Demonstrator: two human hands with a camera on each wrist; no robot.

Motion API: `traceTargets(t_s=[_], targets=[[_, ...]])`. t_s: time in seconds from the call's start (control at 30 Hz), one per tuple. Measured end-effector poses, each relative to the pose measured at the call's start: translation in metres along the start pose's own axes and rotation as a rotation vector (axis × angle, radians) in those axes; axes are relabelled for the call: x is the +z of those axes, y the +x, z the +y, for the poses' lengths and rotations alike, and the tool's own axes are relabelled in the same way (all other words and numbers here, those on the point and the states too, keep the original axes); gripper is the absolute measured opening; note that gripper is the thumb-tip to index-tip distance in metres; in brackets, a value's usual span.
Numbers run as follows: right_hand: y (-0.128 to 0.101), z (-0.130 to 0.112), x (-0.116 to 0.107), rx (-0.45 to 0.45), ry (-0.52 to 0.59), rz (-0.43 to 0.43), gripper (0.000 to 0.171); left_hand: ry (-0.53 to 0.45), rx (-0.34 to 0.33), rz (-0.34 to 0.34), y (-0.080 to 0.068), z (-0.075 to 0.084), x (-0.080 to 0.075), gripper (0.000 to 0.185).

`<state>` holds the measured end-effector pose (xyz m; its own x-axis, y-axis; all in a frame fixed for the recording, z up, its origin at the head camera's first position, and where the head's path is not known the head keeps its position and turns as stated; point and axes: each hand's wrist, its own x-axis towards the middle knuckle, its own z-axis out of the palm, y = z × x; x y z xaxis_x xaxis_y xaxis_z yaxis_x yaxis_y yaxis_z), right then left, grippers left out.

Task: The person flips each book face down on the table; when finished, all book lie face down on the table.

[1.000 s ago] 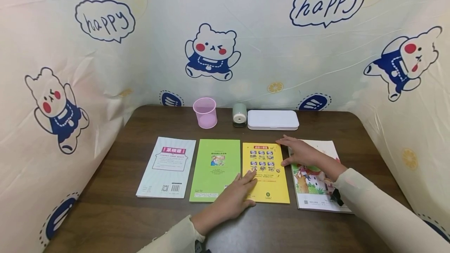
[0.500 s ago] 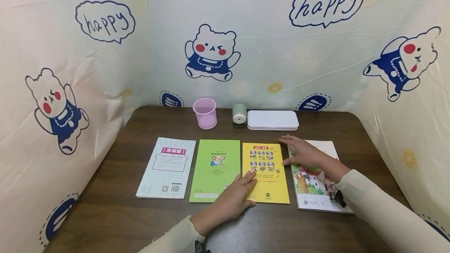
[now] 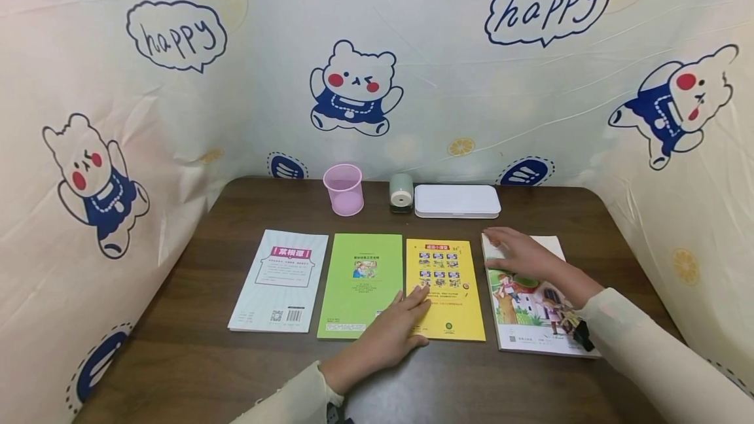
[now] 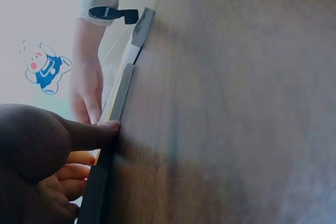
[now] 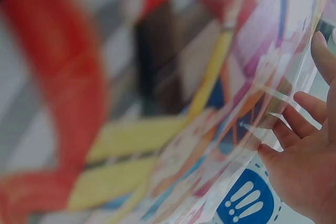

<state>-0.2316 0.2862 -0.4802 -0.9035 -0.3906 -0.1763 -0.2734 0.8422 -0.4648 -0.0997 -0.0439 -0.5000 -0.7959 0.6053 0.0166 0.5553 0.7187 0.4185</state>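
Four thin books lie in a row on the dark wooden table (image 3: 194, 358): a pale blue one (image 3: 281, 279), a green one (image 3: 360, 283), a yellow one (image 3: 444, 288) and an illustrated one (image 3: 530, 306) at the right. My left hand (image 3: 396, 329) rests flat with straight fingers on the yellow book's lower left corner and the green book's edge; its thumb (image 4: 100, 129) touches the book's edge (image 4: 118, 103). My right hand (image 3: 518, 255) lies flat on the illustrated book's upper left part, fingers (image 5: 304, 129) spread over the glossy cover (image 5: 173, 129).
A pink cup (image 3: 343, 189), a small green sharpener (image 3: 402, 193) and a white flat case (image 3: 457, 201) stand along the table's back edge. A cartoon-print cloth (image 3: 377, 70) walls the table on three sides. Bare wood shows at the front and left.
My right hand has slid right, off the yellow book's top right corner and fully onto the illustrated book. The left hand and the books have stayed put.
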Motion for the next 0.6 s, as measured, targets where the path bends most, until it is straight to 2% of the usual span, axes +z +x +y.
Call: traceTargets(t_s=[0.33, 0.47, 0.6], targets=[[-0.009, 0.027, -0.012, 0.098, 0.007, -0.006, 0.085, -0.007, 0.005, -0.004, 0.001, 0.000, 0.000, 0.072], [-0.013, 0.035, -0.018, 0.104, 0.011, 0.007, 0.079, -0.007, 0.000, -0.010, 0.001, 0.000, -0.001, 0.071], [-0.016, 0.044, -0.024, 0.068, 0.016, 0.027, 0.072, -0.004, -0.004, -0.013, 0.001, 0.000, -0.001, 0.071]])
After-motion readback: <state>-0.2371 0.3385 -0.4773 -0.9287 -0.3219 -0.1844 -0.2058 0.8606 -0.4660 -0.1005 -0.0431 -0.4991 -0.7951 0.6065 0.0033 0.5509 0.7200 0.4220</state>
